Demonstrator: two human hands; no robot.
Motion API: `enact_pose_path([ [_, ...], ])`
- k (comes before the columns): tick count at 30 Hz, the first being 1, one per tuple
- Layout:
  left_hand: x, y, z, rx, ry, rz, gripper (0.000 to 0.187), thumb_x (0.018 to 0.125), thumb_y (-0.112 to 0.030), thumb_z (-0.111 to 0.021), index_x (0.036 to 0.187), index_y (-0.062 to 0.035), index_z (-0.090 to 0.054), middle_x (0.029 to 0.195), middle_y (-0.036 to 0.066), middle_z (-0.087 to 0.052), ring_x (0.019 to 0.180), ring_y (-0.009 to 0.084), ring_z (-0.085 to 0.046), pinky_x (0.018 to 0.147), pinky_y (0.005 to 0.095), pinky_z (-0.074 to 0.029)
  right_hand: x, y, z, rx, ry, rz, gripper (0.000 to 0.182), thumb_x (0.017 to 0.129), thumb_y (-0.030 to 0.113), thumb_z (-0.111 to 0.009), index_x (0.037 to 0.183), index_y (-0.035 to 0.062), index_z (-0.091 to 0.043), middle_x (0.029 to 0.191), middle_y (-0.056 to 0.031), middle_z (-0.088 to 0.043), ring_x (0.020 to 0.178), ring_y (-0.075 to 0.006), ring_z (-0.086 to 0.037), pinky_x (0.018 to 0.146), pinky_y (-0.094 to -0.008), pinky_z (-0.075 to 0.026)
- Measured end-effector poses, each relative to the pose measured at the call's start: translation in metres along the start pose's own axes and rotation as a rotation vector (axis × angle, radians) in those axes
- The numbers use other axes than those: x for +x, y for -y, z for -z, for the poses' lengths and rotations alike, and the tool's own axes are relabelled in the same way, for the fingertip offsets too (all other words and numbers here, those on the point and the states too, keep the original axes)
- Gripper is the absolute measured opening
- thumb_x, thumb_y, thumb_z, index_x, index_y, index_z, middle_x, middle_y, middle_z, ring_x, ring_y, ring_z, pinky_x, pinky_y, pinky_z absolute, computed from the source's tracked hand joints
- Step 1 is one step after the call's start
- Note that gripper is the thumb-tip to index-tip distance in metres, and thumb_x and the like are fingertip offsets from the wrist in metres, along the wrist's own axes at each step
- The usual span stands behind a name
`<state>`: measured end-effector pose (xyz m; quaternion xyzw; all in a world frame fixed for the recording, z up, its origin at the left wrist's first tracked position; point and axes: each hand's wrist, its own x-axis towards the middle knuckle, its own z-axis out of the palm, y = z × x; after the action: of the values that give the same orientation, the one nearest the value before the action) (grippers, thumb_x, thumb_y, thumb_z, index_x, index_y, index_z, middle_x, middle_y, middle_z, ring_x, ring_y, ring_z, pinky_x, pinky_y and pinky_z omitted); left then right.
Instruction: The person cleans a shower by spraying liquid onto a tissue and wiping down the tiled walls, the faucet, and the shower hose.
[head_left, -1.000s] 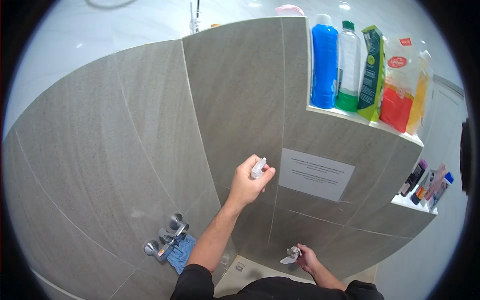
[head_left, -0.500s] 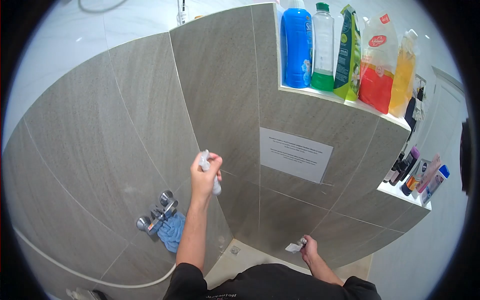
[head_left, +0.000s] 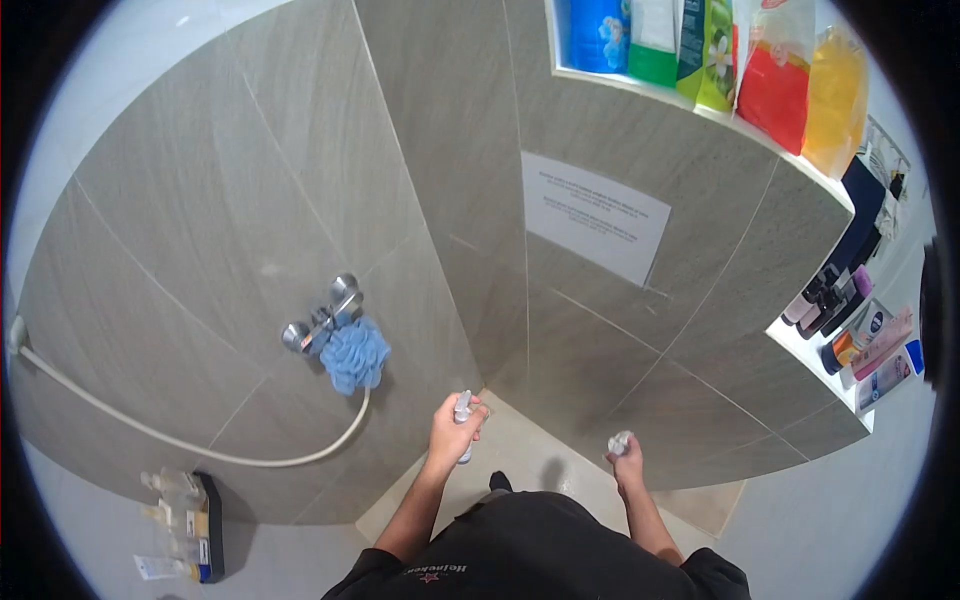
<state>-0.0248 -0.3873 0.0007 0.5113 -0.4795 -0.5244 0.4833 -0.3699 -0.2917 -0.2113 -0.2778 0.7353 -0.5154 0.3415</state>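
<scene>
My left hand (head_left: 450, 432) is closed around a small whitish spray bottle (head_left: 463, 404), held upright above the floor near the wall corner. On the other side my right hand (head_left: 628, 466) grips a crumpled white tissue (head_left: 619, 442), bunched at the fingertips. Both hands are apart from the tiled walls. Left of and above my left hand, a blue bath puff (head_left: 355, 355) hangs from the chrome shower mixer (head_left: 322, 318).
Bottles and a red refill pouch (head_left: 772, 95) line the upper right ledge. Tubes and bottles stand on a lower shelf (head_left: 845, 393). A printed notice (head_left: 597, 217) is fixed to the wall. A pale hose (head_left: 170, 437) curves across the left; a bottle caddy (head_left: 212, 530) is at lower left.
The view has tilted downward. My left hand has dropped with the spray bottle from in front of the wall to above the floor. The tissue in my right hand looks more bunched.
</scene>
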Motion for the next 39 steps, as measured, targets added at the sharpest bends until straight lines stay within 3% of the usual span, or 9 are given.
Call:
enact_pose_path([
  [2, -0.016, 0.000, 0.003, 0.032, 0.003, 0.014, 0.016, 0.089, -0.004, -0.069, 0.101, -0.0016, -0.058, 0.067, 0.000, -0.057, 0.054, 0.0076, -0.054, 0.049, 0.0249, -0.044, 0.004, 0.013, -0.013, 0.120, 0.080, 0.052, 0.033, 0.079, -0.008, -0.068, 0.111, -0.0008, -0.068, 0.119, -0.0112, -0.062, 0.099, -0.0207, -0.062, 0.090, -0.0347, -0.049],
  [5, -0.029, -0.004, 0.013, 0.058, -0.026, 0.006, 0.016, 0.090, -0.004, -0.069, 0.101, -0.0019, -0.058, 0.067, -0.001, -0.056, 0.054, 0.0073, -0.054, 0.049, 0.0250, -0.043, -0.003, 0.070, -0.025, -0.240, 0.199, 0.288, 0.030, 0.083, -0.005, -0.065, 0.112, 0.0021, -0.067, 0.107, -0.0104, -0.063, 0.096, -0.0205, -0.062, 0.088, -0.0349, -0.049],
  [12, -0.036, -0.001, 0.049, -0.003, -0.117, -0.030, 0.014, 0.090, -0.008, -0.070, 0.100, -0.0032, -0.060, 0.068, -0.001, -0.058, 0.054, 0.0055, -0.054, 0.048, 0.0237, -0.045, 0.020, 0.126, -0.097, -0.186, 0.235, 0.425, 0.020, 0.098, 0.016, -0.053, 0.105, 0.0001, -0.062, 0.094, -0.0089, -0.063, 0.090, -0.0218, -0.063, 0.081, -0.0336, -0.050],
  [14, -0.038, 0.002, 0.064, -0.023, -0.109, -0.054, 0.015, 0.090, -0.007, -0.069, 0.100, -0.0032, -0.060, 0.068, -0.001, -0.058, 0.054, 0.0056, -0.053, 0.049, 0.0235, -0.045, 0.019, 0.142, -0.126, 0.409, 0.391, 0.071, 0.028, 0.104, 0.029, -0.046, 0.103, 0.0039, -0.059, 0.089, -0.0065, -0.061, 0.080, -0.0196, -0.062, 0.074, -0.0349, -0.052],
  [20, -0.037, 0.014, 0.126, -0.013, -0.200, 0.029, 0.017, 0.090, -0.009, -0.070, 0.102, -0.0039, -0.060, 0.073, -0.001, -0.058, 0.056, 0.0057, -0.053, 0.050, 0.0232, -0.045, 0.013, 0.197, -0.201, 0.482, 0.666, -0.293, 0.037, 0.102, 0.048, -0.046, 0.101, 0.0130, -0.057, 0.079, -0.0017, -0.056, 0.062, -0.0120, -0.052, 0.052, -0.0296, -0.043],
  [23, -0.035, 0.025, 0.157, -0.041, -0.222, 0.078, 0.017, 0.090, -0.010, -0.070, 0.102, -0.0038, -0.059, 0.075, 0.000, -0.058, 0.057, 0.0057, -0.053, 0.050, 0.0234, -0.045, -0.001, 0.226, -0.257, 0.399, 0.598, -0.258, 0.035, 0.100, 0.048, -0.050, 0.100, 0.0141, -0.056, 0.075, 0.0007, -0.053, 0.057, -0.0102, -0.046, 0.046, -0.0282, -0.035],
  [30, -0.024, 0.063, 0.219, -0.058, -0.258, 0.143, 0.017, 0.090, -0.012, -0.070, 0.101, -0.0025, -0.059, 0.077, 0.001, -0.060, 0.057, 0.0058, -0.053, 0.050, 0.0240, -0.045, 0.007, 0.241, -0.370, 0.006, 0.601, -0.021, 0.021, 0.101, 0.033, -0.048, 0.090, 0.0155, -0.053, 0.072, 0.0009, -0.048, 0.057, -0.0106, -0.046, 0.046, -0.0270, -0.035],
  [35, -0.014, 0.070, 0.244, -0.073, -0.259, 0.170, 0.018, 0.090, -0.012, -0.070, 0.100, -0.0022, -0.060, 0.076, 0.000, -0.060, 0.057, 0.0056, -0.053, 0.049, 0.0239, -0.045, 0.012, 0.237, -0.418, -0.077, 0.634, 0.041, 0.006, 0.090, 0.007, -0.050, 0.088, 0.0111, -0.055, 0.079, -0.0016, -0.059, 0.054, -0.0099, -0.044, 0.045, -0.0265, -0.033],
  [39, -0.005, 0.068, 0.258, 0.007, -0.223, 0.167, 0.017, 0.090, -0.011, -0.069, 0.102, -0.0029, -0.059, 0.073, -0.001, -0.058, 0.056, 0.0056, -0.052, 0.050, 0.0240, -0.043, 0.031, 0.235, -0.422, -0.051, 0.684, -0.037, 0.012, 0.087, 0.003, -0.048, 0.091, 0.0092, -0.057, 0.085, -0.0025, -0.064, 0.058, -0.0103, -0.046, 0.048, -0.0272, -0.035],
])
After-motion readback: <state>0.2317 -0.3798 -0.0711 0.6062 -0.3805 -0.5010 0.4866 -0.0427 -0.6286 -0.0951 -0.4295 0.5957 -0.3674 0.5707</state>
